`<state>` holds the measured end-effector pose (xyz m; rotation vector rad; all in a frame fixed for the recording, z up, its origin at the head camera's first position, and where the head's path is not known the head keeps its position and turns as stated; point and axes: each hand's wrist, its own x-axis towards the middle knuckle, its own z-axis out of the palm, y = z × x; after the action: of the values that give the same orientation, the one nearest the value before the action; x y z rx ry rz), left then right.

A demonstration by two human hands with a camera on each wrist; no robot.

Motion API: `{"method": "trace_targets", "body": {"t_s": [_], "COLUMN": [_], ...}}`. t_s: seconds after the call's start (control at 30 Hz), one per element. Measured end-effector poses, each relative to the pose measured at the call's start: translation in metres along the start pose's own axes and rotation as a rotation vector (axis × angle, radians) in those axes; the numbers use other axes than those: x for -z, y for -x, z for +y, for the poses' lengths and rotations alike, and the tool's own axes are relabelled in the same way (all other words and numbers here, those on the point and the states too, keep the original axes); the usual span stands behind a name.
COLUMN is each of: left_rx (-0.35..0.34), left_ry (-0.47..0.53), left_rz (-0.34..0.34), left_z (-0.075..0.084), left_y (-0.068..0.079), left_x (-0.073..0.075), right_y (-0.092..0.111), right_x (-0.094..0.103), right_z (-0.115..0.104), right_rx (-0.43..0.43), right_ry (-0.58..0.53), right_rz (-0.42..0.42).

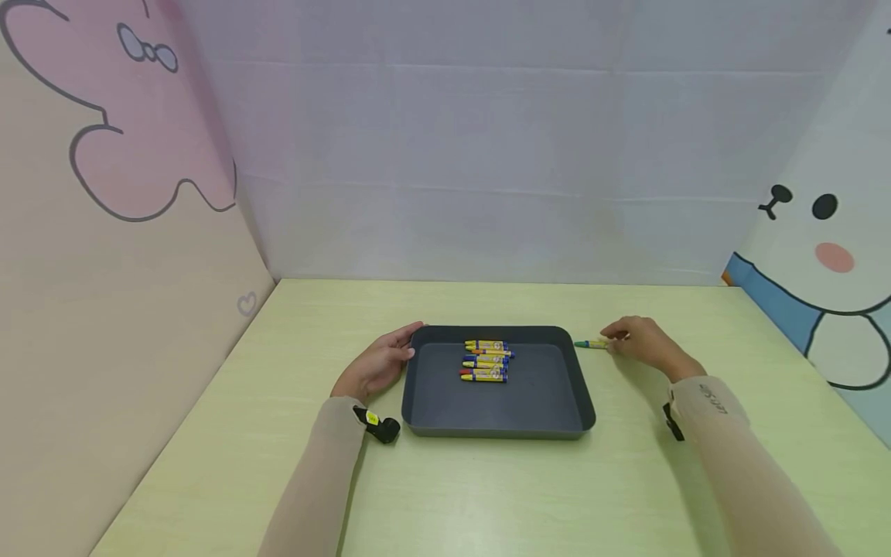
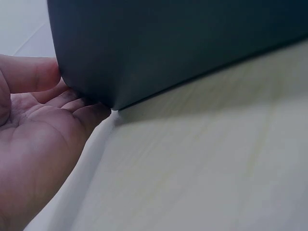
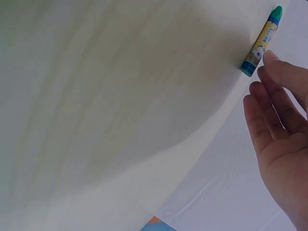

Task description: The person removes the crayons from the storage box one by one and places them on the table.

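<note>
A dark grey tray (image 1: 529,402) lies on the table, and several crayons (image 1: 485,361) rest in a stacked row inside it. My left hand (image 1: 379,362) holds the tray's left side near the far corner. In the left wrist view the thumb and fingers (image 2: 91,113) meet the tray wall at its lower corner. To the right of the tray lies a green crayon (image 3: 262,41) with a yellow wrapper. My right hand (image 1: 643,342) is at its right end, fingers loosely bent, thumb tip right at the wrapper's edge.
The pale wooden table (image 1: 487,495) runs back to a white curtain-like sheet (image 1: 445,193). Walls with cartoon figures stand on both sides. A black wrist camera strap (image 1: 379,425) sits on the left sleeve.
</note>
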<state>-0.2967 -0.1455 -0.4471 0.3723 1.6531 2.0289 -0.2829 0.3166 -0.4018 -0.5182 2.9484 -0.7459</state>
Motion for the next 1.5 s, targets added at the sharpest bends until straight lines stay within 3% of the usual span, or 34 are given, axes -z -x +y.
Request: {"method": "trace_targets", "body": {"t_s": [0.27,0.8,1.1,1.33,1.5], "left_rx": [0.009,0.006,0.014,0.019,0.012], "left_ry": [-0.004,0.018,0.018,0.008,0.009], "left_rz": [0.008,0.007,0.018,0.015,0.004], "left_z": [-0.002,-0.001,0.0,0.0,0.001], "left_y": [0.0,-0.002,0.0,0.0,0.0], "left_x": [0.003,0.003,0.002,0.003,0.002], "right_y": [-0.003,-0.018,-0.025,-0.036,-0.042], "right_x": [0.004,0.011,0.01,0.006,0.001], "right_z": [-0.013,-0.071,-0.091,-0.107,-0.116], "right_rx": [-0.005,0.062,0.11,0.072,0.099], "right_ry": [0.009,-0.064,-0.146,-0.147,-0.175], "right_rz": [0.025,0.026,-0.051,-0.162,-0.238]}}
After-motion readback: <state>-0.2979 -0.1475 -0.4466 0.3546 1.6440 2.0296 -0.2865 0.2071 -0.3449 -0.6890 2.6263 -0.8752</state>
